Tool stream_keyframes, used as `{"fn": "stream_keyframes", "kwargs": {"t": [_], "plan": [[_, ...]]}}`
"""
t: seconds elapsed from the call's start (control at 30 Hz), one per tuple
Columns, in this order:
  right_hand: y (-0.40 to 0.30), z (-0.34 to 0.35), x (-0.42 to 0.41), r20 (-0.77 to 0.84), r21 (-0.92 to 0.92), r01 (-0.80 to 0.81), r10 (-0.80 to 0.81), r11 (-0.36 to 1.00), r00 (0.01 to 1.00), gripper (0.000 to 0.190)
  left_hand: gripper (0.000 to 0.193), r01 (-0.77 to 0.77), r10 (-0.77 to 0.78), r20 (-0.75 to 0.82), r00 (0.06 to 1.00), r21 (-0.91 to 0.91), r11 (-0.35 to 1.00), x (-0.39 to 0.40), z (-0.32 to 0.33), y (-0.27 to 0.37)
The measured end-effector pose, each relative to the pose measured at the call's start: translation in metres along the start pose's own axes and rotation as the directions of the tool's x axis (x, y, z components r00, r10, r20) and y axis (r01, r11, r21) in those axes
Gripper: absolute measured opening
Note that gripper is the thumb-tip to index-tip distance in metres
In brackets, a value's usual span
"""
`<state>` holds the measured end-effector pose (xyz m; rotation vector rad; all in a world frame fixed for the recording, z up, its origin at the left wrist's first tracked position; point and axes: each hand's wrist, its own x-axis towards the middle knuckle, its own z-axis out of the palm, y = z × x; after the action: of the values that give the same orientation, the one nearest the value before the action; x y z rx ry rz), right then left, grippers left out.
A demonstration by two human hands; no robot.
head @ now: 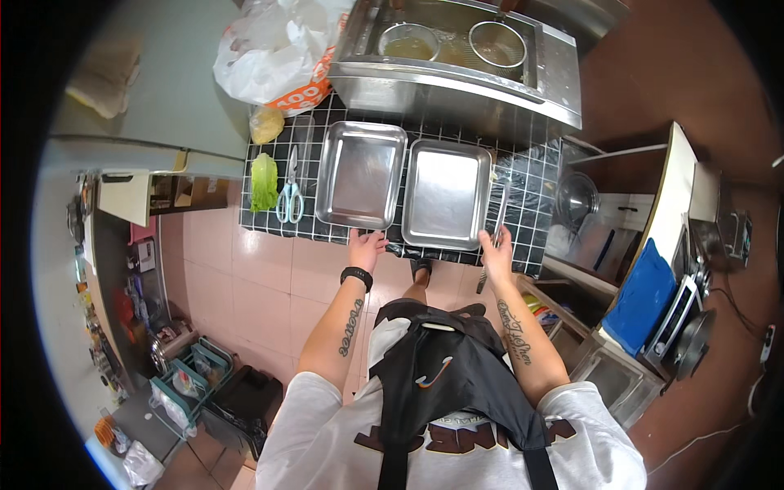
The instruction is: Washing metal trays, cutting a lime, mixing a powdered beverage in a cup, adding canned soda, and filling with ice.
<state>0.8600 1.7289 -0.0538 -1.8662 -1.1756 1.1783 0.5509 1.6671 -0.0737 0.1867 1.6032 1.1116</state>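
Note:
Two shallow rectangular stainless-steel trays lie side by side on the grid-patterned black tabletop. My left hand (365, 246) is just below the near edge of the left tray (362, 174), holding nothing, fingers apart. At the near right corner of the right tray (447, 193), my right hand (497, 248) is closed around a long slender metal utensil (503, 199). One end points away from me along the tray's side; the other shows below the hand. Its exact kind is unclear. Scissors with light-blue handles (290, 199) and a green lettuce leaf (264, 182) lie left of the trays.
Behind the trays stands a stainless-steel fryer (453, 79) with two wire strainers (497, 44) in its liquid. A white plastic bag (269, 61) and a bagged yellowish item (267, 125) sit at the back left. Right of the table are shelving with a blue cloth (643, 300) and a frying pan (695, 344).

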Motion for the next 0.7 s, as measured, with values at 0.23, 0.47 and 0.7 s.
{"fn": "stream_keyframes", "kwargs": {"t": [0.23,0.47,0.7], "plan": [[-0.075,0.025,0.0,0.264,-0.399,0.101,0.009,0.911,0.964,0.076,0.046,0.106,-0.112,0.158,0.981,0.046,0.993,-0.047,0.041,-0.018],[-0.091,0.038,-0.003,0.355,-0.406,0.206,-0.054,0.89,0.933,0.066,0.052,0.2,-0.186,0.344,0.92,-0.004,0.98,-0.051,0.078,-0.01],[0.055,-0.192,-0.129,-0.072,-0.196,0.268,-0.286,0.943,0.955,0.024,0.053,0.123,-0.285,0.35,0.892,0.42,0.899,-0.056,0.034,-0.066]]}}
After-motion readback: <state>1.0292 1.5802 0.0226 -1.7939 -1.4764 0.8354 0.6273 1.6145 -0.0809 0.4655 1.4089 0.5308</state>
